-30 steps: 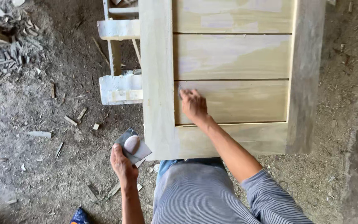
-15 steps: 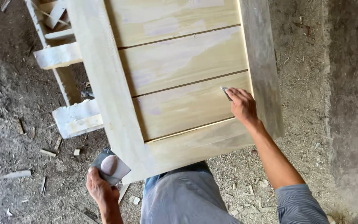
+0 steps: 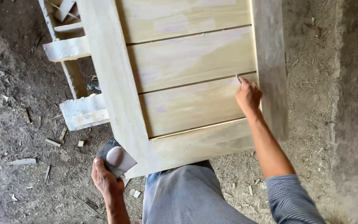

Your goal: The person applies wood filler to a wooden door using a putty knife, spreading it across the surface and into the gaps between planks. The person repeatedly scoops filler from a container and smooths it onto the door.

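Mostly hidden, a scraper (image 3: 239,78) peeks from the right hand (image 3: 249,96).

Two bare hands, arms spread apart

Left hand (image 3: 106,179) is low, fingers curled in a grip; right hand (image 3: 248,96) reaches forward on an outstretched arm, fingertips pinched.

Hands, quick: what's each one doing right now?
Left hand: closed on a flat plate carrying a lump of putty.
Right hand: closed on a small scraper, pressed against the wooden panel.
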